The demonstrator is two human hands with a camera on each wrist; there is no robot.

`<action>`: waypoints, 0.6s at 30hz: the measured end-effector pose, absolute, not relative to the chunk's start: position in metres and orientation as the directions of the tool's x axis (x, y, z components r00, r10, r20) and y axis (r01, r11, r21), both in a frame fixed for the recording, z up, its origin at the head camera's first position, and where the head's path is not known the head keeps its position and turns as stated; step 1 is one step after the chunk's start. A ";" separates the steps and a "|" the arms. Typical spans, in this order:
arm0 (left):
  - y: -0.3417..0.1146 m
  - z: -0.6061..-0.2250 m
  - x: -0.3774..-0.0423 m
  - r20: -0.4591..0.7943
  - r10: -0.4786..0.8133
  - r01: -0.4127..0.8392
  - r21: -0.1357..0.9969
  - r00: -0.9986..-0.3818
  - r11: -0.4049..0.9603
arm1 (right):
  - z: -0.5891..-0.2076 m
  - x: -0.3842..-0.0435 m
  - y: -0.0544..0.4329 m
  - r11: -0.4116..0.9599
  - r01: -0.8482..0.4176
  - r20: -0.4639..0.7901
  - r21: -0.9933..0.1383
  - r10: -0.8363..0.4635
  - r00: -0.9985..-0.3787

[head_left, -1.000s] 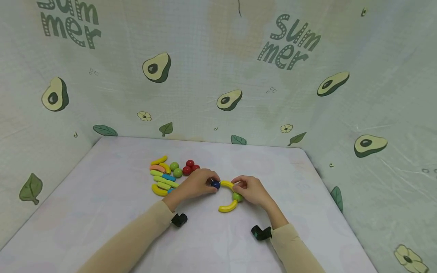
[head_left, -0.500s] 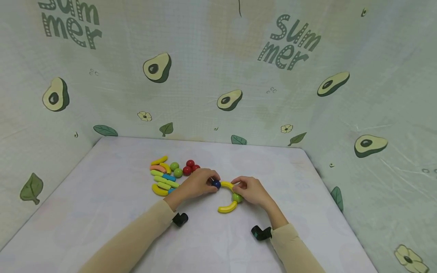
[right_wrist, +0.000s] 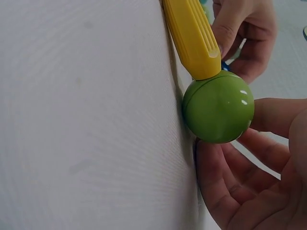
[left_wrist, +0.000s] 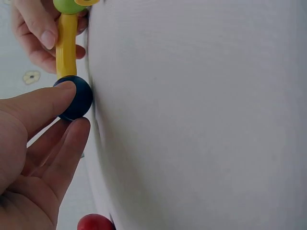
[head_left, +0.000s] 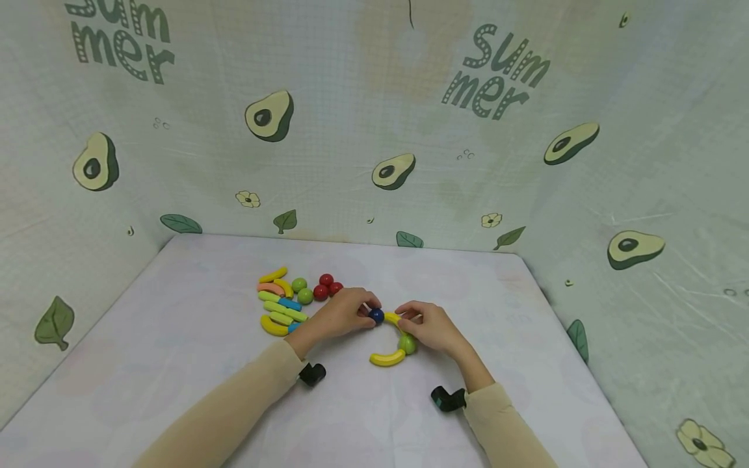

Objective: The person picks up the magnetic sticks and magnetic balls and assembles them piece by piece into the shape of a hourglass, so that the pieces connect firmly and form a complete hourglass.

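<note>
A blue ball (head_left: pixel 376 316) is pinched between the thumb and fingers of my left hand (head_left: pixel 345 314). It meets the end of a curved yellow rod (left_wrist: pixel 66 45), which my right hand (head_left: pixel 430 325) holds between thumb and fingers. At that rod's other end sits a green ball (right_wrist: pixel 218 106), close by the right hand's fingertips. A second curved yellow rod (head_left: pixel 386 359) runs from the green ball toward the left. Together the pieces form an arc that opens to the left. In the right wrist view the green ball hides the rod in the right hand.
Left of the hands lie several yellow, orange, lime and blue rods (head_left: pixel 285 314). Beside them are two green balls (head_left: pixel 305 296) and several red balls (head_left: pixel 320 292), near the left hand. A printed cloth (head_left: pixel 351 130) rises behind the white table (head_left: pixel 497 292).
My left hand and the blue ball have shifted slightly right. The arc has turned a little, its green ball edging nearer and the lower yellow rod's free end moving left.
</note>
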State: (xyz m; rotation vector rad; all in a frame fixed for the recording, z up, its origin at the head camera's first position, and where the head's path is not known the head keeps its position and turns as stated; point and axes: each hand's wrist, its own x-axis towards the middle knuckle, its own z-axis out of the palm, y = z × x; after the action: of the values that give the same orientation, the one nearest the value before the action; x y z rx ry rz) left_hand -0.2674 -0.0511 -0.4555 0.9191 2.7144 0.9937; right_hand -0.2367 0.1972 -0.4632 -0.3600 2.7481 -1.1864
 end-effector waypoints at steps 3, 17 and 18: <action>-0.049 -0.455 -0.267 0.106 0.588 0.521 0.607 -0.802 0.600 | -0.463 -0.237 0.197 0.663 -0.178 -0.012 -0.727 -0.272 -0.962; -0.044 -0.458 -0.271 0.102 0.606 0.520 0.637 -0.789 0.569 | -0.464 -0.237 0.198 0.654 -0.196 0.000 -0.731 -0.287 -0.958; -0.043 -0.458 -0.272 0.101 0.608 0.518 0.642 -0.787 0.565 | -0.464 -0.237 0.198 0.655 -0.198 0.002 -0.729 -0.287 -0.958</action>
State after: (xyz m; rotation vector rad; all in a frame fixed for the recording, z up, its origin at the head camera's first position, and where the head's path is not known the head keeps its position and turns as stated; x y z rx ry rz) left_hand -0.2716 -0.0435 -0.4577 0.9632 2.6598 1.0258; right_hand -0.2371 0.1976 -0.4637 -0.4044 2.7540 -1.1927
